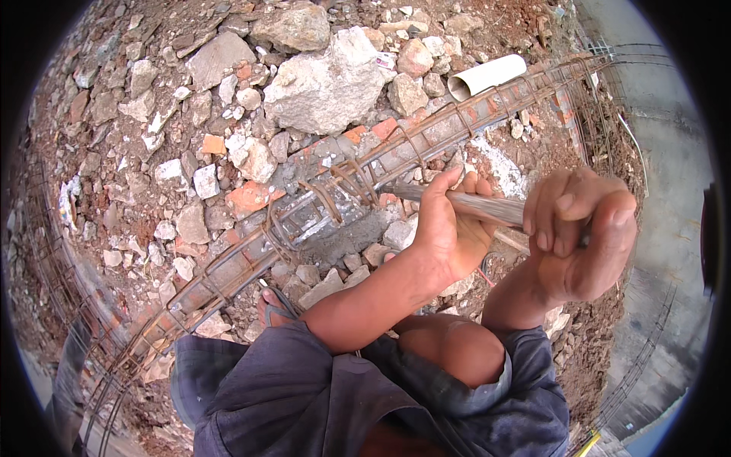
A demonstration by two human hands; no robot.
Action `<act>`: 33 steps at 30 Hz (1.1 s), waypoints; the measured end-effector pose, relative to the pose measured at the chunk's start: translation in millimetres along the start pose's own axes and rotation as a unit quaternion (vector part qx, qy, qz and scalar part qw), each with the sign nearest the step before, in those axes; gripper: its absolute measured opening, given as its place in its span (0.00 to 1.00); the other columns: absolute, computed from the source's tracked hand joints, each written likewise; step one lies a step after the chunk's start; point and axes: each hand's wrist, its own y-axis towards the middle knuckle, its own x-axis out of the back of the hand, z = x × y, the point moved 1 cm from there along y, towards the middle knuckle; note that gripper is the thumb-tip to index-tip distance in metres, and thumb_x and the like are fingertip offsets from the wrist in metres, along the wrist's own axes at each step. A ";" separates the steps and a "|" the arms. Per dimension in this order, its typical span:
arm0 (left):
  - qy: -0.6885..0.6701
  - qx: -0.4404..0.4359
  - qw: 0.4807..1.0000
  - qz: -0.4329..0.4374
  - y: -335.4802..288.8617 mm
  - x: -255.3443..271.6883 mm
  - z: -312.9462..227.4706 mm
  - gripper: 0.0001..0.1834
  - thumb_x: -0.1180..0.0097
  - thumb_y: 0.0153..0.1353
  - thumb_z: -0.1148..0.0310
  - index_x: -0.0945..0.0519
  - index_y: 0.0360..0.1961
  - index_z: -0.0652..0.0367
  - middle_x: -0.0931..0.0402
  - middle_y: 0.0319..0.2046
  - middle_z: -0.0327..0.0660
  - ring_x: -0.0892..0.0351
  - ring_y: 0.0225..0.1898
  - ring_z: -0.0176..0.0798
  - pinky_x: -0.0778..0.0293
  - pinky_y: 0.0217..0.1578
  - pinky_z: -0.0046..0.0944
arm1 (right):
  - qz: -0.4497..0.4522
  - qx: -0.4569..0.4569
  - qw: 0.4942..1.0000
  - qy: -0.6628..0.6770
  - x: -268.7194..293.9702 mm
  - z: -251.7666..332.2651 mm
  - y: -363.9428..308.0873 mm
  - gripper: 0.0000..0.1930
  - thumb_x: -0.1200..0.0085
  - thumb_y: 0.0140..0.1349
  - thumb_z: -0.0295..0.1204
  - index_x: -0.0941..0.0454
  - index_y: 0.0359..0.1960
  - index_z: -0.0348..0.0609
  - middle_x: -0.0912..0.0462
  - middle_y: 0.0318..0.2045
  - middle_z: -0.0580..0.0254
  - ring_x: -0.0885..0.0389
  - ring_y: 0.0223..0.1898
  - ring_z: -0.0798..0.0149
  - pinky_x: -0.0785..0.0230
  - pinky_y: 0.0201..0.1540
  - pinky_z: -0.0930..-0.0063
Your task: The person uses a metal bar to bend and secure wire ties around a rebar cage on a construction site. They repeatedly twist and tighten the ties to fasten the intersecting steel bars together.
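A greyish wooden stick (487, 207) slants across in front of me, its left end close to the rusty rebar cage (426, 145). My right hand (582, 232) is closed round the stick's right end. Farther left, my left hand (454, 232) has the stick lying across its palm, thumb raised on one side and fingers curled up on the other. Several bent stirrups (343, 186) bunch on the cage beside the stick's left end. Beneath them is wet grey mortar (343, 240). A thin pale strip (512, 241) shows below the stick, between my hands.
Rubble and soil surround the cage, with a large whitish rock (327, 84) beyond it. A white pipe piece (487, 77) lies at its far right. More rebar (594, 129) stands at the right, beside a grey concrete surface (670, 228). My sandalled foot (272, 305) is near the cage.
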 end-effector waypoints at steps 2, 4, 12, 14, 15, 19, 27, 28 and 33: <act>0.151 0.041 0.987 0.019 -14.1 25.4 13.3 0.31 0.45 0.66 0.35 0.22 0.44 0.56 0.19 0.32 0.36 0.15 0.36 0.39 0.17 0.41 0.42 | -0.051 0.028 0.998 0.015 10.2 13.3 -34.4 0.23 0.58 0.80 0.39 0.24 0.31 0.33 0.38 0.11 0.71 0.40 0.13 0.74 0.44 0.17 0.76; 0.342 0.129 0.929 0.062 -25.4 45.6 -6.9 0.31 0.45 0.67 0.35 0.19 0.45 0.56 0.17 0.32 0.38 0.14 0.35 0.39 0.18 0.40 0.40 | -0.096 0.039 0.995 0.004 13.1 22.4 -62.3 0.23 0.54 0.78 0.40 0.24 0.28 0.31 0.36 0.10 0.68 0.39 0.12 0.73 0.46 0.16 0.75; 0.940 -0.308 0.142 -0.032 -43.7 36.8 -123.1 0.40 0.22 0.49 0.44 0.20 0.57 0.60 0.16 0.44 0.50 0.16 0.48 0.47 0.21 0.50 0.45 | -0.106 0.097 0.990 0.010 39.7 22.4 -129.3 0.21 0.45 0.70 0.40 0.20 0.28 0.31 0.27 0.14 0.60 0.31 0.14 0.68 0.42 0.18 0.71; 0.927 -0.364 0.084 -0.032 -28.1 48.5 -147.8 0.47 0.22 0.47 0.44 0.24 0.64 0.58 0.19 0.55 0.56 0.20 0.58 0.52 0.24 0.59 0.49 | -0.112 0.106 0.988 0.007 48.8 18.0 -136.9 0.18 0.45 0.69 0.37 0.19 0.28 0.31 0.23 0.17 0.57 0.31 0.15 0.68 0.40 0.19 0.71; 0.936 -0.321 0.136 -0.045 -19.3 52.9 -156.6 0.51 0.21 0.46 0.43 0.27 0.67 0.57 0.22 0.59 0.57 0.23 0.62 0.53 0.27 0.62 0.49 | -0.108 0.110 0.988 -0.003 50.3 18.0 -137.9 0.18 0.45 0.69 0.36 0.19 0.28 0.31 0.23 0.18 0.56 0.30 0.15 0.68 0.40 0.19 0.72; 0.938 -0.145 0.301 -0.088 12.2 70.0 -185.7 0.65 0.20 0.37 0.37 0.33 0.74 0.56 0.31 0.69 0.59 0.32 0.71 0.55 0.37 0.71 0.48 | -0.124 0.107 0.986 0.005 52.3 15.2 -143.7 0.13 0.45 0.67 0.29 0.19 0.27 0.32 0.19 0.20 0.55 0.28 0.17 0.68 0.37 0.21 0.73; 0.937 -0.070 0.333 -0.081 17.4 55.9 -187.0 0.63 0.19 0.38 0.40 0.33 0.73 0.59 0.31 0.69 0.59 0.33 0.71 0.54 0.39 0.72 0.47 | -0.201 0.058 0.978 -0.012 45.7 19.0 -118.8 0.11 0.41 0.67 0.26 0.18 0.27 0.33 0.17 0.22 0.57 0.28 0.17 0.75 0.36 0.21 0.77; 0.933 -0.061 0.345 -0.078 17.5 54.1 -188.0 0.62 0.19 0.40 0.41 0.33 0.74 0.59 0.31 0.69 0.59 0.34 0.72 0.54 0.40 0.72 0.47 | -0.205 0.046 0.978 -0.010 43.1 20.5 -112.4 0.11 0.39 0.67 0.26 0.16 0.27 0.33 0.16 0.22 0.58 0.28 0.17 0.76 0.37 0.21 0.78; 0.939 -0.079 0.319 -0.103 18.2 63.4 -196.1 0.65 0.19 0.35 0.40 0.32 0.73 0.59 0.30 0.68 0.58 0.30 0.70 0.54 0.37 0.72 0.45 | -0.204 0.018 0.977 -0.061 21.9 21.3 -67.4 0.12 0.34 0.65 0.30 0.14 0.26 0.35 0.18 0.20 0.65 0.28 0.20 0.79 0.42 0.22 0.82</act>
